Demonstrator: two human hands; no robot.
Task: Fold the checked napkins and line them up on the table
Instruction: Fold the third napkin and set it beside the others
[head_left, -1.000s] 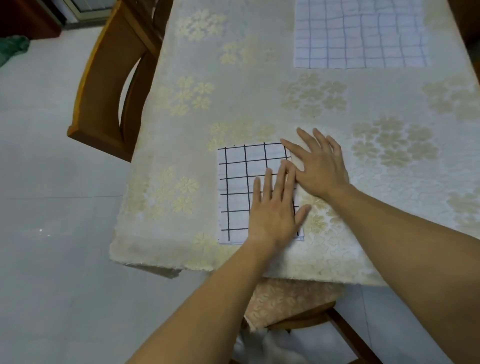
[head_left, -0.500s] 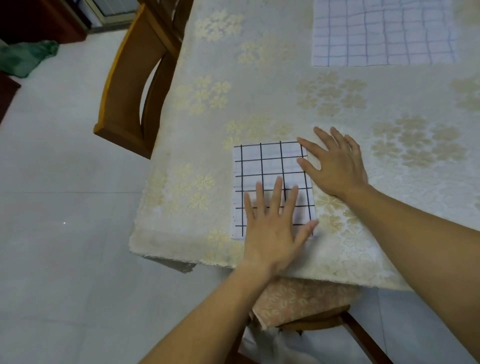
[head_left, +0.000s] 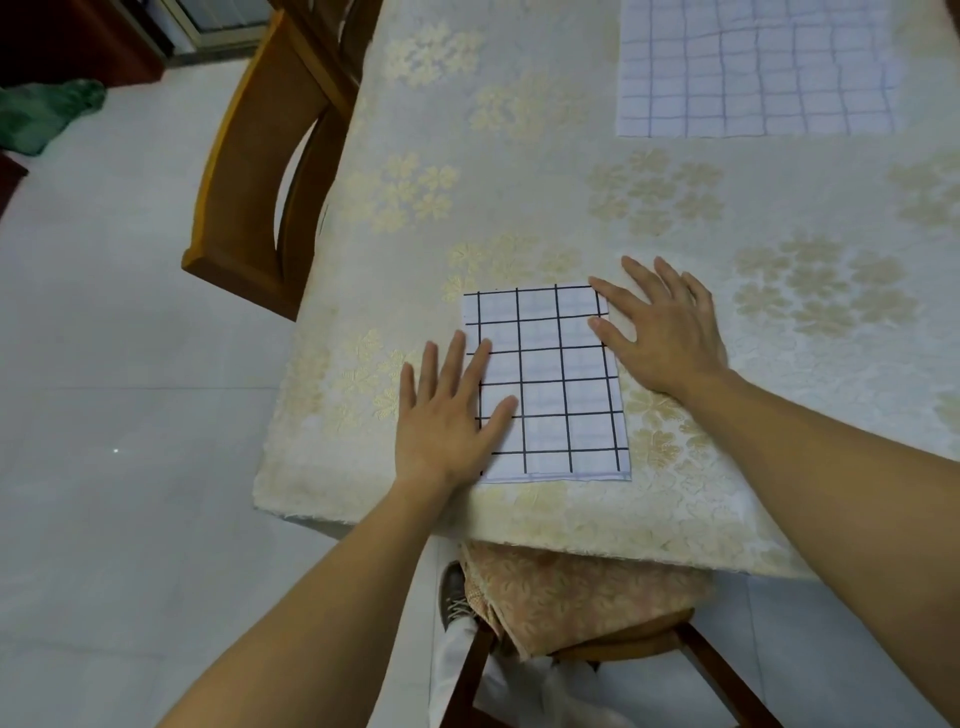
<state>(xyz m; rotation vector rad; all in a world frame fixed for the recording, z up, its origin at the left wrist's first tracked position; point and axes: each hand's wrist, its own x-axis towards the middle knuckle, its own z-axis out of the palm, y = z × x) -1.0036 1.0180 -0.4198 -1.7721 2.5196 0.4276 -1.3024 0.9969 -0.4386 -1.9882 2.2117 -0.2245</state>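
A folded white napkin with black checks lies flat near the table's front left corner. My left hand lies flat with straight fingers over the napkin's left edge, partly on the cloth beside it. My right hand lies flat at the napkin's upper right corner, thumb and forefinger touching its right edge. A larger white napkin with pale blue checks lies spread out at the far side of the table.
The table wears a cream tablecloth with gold flowers. A wooden chair stands at its left side. Another chair with a patterned seat cushion sits under the front edge. A green cloth lies on the tiled floor.
My left hand has slid left from the napkin's lower middle to its left edge. My right hand has stayed at the napkin's right edge. The view has shifted.
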